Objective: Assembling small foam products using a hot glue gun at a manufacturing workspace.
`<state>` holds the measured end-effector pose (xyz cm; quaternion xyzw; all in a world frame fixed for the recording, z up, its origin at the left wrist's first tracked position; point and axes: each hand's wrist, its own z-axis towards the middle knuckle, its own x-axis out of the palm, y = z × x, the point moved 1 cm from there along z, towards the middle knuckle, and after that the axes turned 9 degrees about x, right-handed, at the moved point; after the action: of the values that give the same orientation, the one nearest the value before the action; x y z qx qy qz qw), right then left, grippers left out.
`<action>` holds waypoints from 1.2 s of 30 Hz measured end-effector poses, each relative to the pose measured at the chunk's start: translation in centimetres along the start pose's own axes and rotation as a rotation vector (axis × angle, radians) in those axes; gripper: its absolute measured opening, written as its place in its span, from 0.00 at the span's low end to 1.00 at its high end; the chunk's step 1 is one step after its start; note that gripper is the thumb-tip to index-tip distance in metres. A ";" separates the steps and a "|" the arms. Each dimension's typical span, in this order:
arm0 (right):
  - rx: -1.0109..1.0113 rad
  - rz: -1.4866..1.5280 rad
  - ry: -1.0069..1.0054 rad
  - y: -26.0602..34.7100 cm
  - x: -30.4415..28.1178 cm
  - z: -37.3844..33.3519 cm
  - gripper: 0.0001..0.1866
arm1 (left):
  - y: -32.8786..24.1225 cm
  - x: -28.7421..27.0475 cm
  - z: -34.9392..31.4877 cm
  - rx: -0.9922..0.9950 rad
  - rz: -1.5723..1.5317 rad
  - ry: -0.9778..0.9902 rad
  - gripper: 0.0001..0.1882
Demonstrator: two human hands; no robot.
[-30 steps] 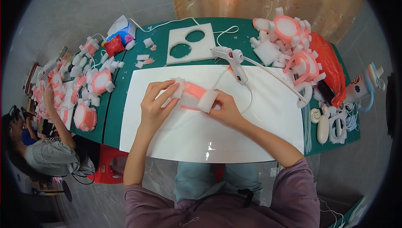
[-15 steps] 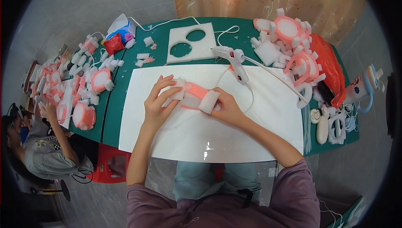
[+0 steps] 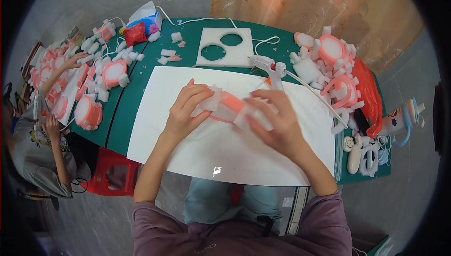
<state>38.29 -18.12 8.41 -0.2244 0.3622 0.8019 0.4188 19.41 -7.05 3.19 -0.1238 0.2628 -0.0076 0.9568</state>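
Note:
Above a white board [image 3: 188, 162], my left hand [image 3: 185, 115] pinches the left end of a pink and white foam piece [image 3: 231, 102]. A white foam block [image 3: 212, 97] is at that end, beside my fingertips. At the other end is another white block [image 3: 242, 117], next to my right hand [image 3: 277, 122]. Motion smears the right hand's fingers; whether they grip that block cannot be made out. Beyond the right hand, a white glue gun [image 3: 268, 65] lies by the board's far edge, its grip partly hidden by that hand.
A foam sheet [image 3: 202, 37] with two round holes lies on the green table [image 3: 141, 82]. Pink and white foam pieces [image 3: 331, 49] pile up at right near a red plastic bag [image 3: 366, 82]. A cup [image 3: 394, 122] stands at the right edge. At left, a co-worker's hand [image 3: 51, 126] is among more foam.
My right hand has loosened from its hold at the foam's right end and lifted, fingers moving. My left hand keeps its hold. The view has shifted slightly.

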 end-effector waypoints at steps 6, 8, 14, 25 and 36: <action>-0.270 -0.169 0.066 1.2 4.5 0.9 0.17 | -0.2 0.3 0.0 0.001 -0.051 0.006 0.28; -0.277 -0.204 0.091 0.8 5.1 1.1 0.16 | -0.2 0.3 0.0 -0.005 -0.057 0.025 0.28; -0.267 -0.167 0.052 0.3 4.7 1.2 0.19 | -0.5 -0.4 1.0 -0.057 -0.092 0.003 0.31; -0.221 -0.172 -0.053 -1.6 4.1 1.0 0.21 | -0.1 0.2 1.9 -0.530 -0.270 0.219 0.18; -0.175 0.016 -0.023 -3.4 5.6 3.7 0.25 | 1.5 0.6 2.2 -0.327 0.018 -0.005 0.14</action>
<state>37.84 -11.11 5.67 -0.2481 0.2879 0.8363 0.3953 20.94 -5.18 4.35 -0.2754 0.2590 0.0441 0.9247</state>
